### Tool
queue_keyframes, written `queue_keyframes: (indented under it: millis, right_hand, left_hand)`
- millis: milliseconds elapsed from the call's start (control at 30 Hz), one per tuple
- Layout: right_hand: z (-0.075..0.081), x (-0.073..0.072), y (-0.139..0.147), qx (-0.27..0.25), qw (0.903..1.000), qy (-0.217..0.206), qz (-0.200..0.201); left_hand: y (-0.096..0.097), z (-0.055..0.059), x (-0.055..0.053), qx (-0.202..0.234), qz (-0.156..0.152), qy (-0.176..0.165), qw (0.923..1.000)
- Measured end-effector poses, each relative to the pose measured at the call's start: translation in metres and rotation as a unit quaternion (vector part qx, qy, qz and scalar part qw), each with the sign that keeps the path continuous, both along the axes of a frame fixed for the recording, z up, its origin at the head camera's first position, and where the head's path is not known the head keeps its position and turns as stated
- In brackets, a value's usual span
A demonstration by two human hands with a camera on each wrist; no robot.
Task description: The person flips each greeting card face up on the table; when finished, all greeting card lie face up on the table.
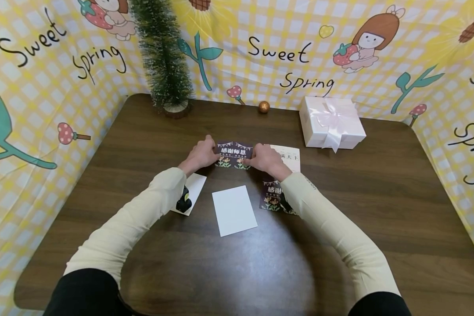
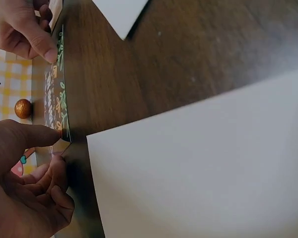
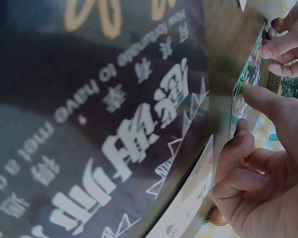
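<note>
One yellow-and-white checked cloth (image 1: 256,70), printed "Sweet Spring", stands behind the tree. Dark brown, wood-grain table (image 1: 205,272) beneath the tree. Green bristly miniature tree (image 1: 163,52) on a round wooden base: reference for positions. White rectangular gift box (image 1: 310,127) with satin bow: well right of the tree.

Left hand (image 1: 200,154): nearer the camera than the tree, slightly right; thumb and fingers pinch the left edge of the dark purple flat card. Right hand (image 1: 265,157): farther right of the tree; pinches the same card's right edge.

Blank white four-sided card (image 1: 234,210): nearest side, right of the tree. Dark purple flat card with white lettering and orange flowers (image 1: 234,151): between tree and blank card in depth, right of the tree; contact of its lower edge with the table cannot be told.

Small shiny copper-coloured ball (image 1: 263,106): right of the tree, near the cloth.
</note>
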State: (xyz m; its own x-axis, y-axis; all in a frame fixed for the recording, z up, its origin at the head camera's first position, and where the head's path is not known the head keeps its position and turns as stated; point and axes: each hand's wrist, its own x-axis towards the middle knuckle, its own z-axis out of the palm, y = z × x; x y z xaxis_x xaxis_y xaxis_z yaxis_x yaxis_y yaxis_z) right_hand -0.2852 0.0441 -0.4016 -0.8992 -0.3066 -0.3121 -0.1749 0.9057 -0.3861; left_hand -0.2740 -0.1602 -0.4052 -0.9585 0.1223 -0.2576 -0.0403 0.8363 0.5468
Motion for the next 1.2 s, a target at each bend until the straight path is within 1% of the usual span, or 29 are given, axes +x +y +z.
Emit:
queue_keyframes:
  millis: [167,300,433,467,533,633,700,800,900,1000,1033,1133,1200]
  right_hand:
    - [-0.001,0.0,0.001,0.002,1.0,0.008,0.001]
    - [-0.001,0.002,0.002,0.002,0.9998,0.018,0.008]
    - [-0.003,0.004,0.005,-0.014,0.9983,0.049,0.029]
    - [-0.003,0.004,0.006,-0.021,0.9974,0.057,0.037]
    - [-0.002,0.007,0.008,-0.039,0.995,0.073,0.057]
    - [0.0,0.013,0.013,-0.051,0.988,0.099,0.107]
    - [0.002,0.019,0.016,-0.053,0.9806,0.115,0.15]
    - [0.004,0.027,0.021,-0.046,0.9636,0.14,0.223]
    - [0.004,0.039,0.026,-0.03,0.9425,0.152,0.296]
    - [0.003,0.053,0.032,-0.018,0.9187,0.156,0.362]
    - [0.002,0.059,0.034,-0.016,0.9117,0.155,0.38]
    - [0.001,0.074,0.039,-0.01,0.8914,0.153,0.427]
    - [0.0,0.082,0.042,0.0,0.8838,0.142,0.446]
  left_hand:
    - [0.0,-0.001,0.003,0.0,-0.008,0.011,0.9999]
    - [-0.002,-0.002,0.006,0.005,-0.02,0.028,0.9994]
    - [-0.004,-0.003,0.009,0.022,-0.036,0.056,0.9976]
    - [-0.005,-0.003,0.01,0.027,-0.043,0.063,0.9967]
    - [-0.007,-0.002,0.011,0.038,-0.067,0.077,0.9941]
    - [-0.01,-0.002,0.016,0.038,-0.118,0.094,0.9878]
    - [-0.011,-0.003,0.02,0.034,-0.156,0.105,0.9815]
    - [-0.011,-0.003,0.025,0.018,-0.208,0.118,0.9709]
    - [-0.009,-0.002,0.033,0.003,-0.258,0.133,0.9568]
    - [-0.006,0.001,0.045,-0.003,-0.3,0.148,0.9423]
    - [-0.004,0.002,0.048,-0.001,-0.311,0.15,0.9384]
    - [-0.001,0.003,0.059,-0.005,-0.335,0.15,0.93]
    - [0.0,0.005,0.065,-0.01,-0.346,0.142,0.9274]
